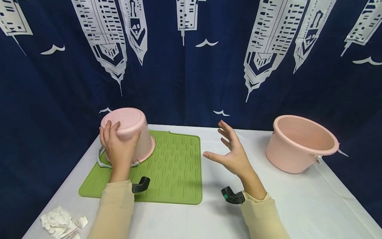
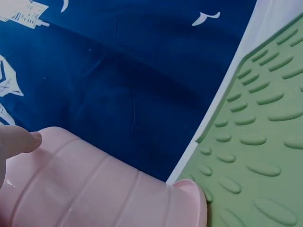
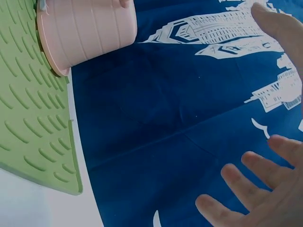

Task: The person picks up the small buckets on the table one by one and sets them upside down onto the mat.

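Note:
A pink bucket (image 1: 142,142) stands upside down on the left part of a green ridged mat (image 1: 176,166), its grey handle (image 1: 100,159) lying round the rim. My left hand (image 1: 118,146) grips it near the upturned base, fingers over the base edge and thumb along the side. In the left wrist view, one digit lies against the bucket's ribbed wall (image 2: 90,179). My right hand (image 1: 234,156) is raised in the air to the right of the mat, thumb and fingers spread wide and holding nothing. The right wrist view shows its extended fingers (image 3: 236,184).
A second pink bucket (image 1: 292,159) stands upright at the right of the white table (image 1: 215,219). Crumpled white tissue (image 1: 58,220) lies at the front left. Behind the table hangs a dark blue curtain (image 1: 209,76) with white printed buildings.

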`<state>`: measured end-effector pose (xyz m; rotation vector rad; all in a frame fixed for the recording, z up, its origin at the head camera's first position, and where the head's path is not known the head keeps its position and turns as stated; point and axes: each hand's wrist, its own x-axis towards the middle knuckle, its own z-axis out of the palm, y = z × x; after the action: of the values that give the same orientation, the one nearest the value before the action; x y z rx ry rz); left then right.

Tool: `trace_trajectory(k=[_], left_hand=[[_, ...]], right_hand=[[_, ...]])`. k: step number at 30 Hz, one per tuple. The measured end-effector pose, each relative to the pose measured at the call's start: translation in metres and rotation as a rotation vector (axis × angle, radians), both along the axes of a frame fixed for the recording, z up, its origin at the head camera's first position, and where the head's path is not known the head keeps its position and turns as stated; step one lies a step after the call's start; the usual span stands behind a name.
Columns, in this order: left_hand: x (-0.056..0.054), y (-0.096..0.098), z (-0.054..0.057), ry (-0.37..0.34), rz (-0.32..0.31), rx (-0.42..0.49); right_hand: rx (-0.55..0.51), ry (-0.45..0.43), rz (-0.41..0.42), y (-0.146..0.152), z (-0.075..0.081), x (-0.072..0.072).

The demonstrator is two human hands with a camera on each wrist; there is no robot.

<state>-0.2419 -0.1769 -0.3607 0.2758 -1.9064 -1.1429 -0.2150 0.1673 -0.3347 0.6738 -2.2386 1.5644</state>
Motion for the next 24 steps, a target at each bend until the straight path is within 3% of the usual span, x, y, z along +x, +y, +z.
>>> trace_trajectory(k=[3, 7, 11, 16, 24], left_hand=[[0.0, -0.003, 0.0, 0.012, -0.015, -0.009], [0.002, -0.007, 0.003, 0.013, -0.031, 0.05], [0.004, -0.013, 0.004, -0.061, -0.047, 0.144], [0.005, -0.017, 0.002, -0.159, -0.058, 0.19], [0.005, -0.018, 0.0, -0.118, -0.037, 0.171]], right_hand=[[-0.012, -0.008, -0.062, 0.01, 0.004, 0.001], [-0.011, 0.002, -0.161, 0.029, 0.011, -0.002], [0.008, 0.006, -0.265, 0.053, 0.021, -0.003], [0.03, -0.019, -0.367, 0.086, 0.03, 0.0], [0.113, -0.052, -0.552, 0.141, 0.031, 0.011]])
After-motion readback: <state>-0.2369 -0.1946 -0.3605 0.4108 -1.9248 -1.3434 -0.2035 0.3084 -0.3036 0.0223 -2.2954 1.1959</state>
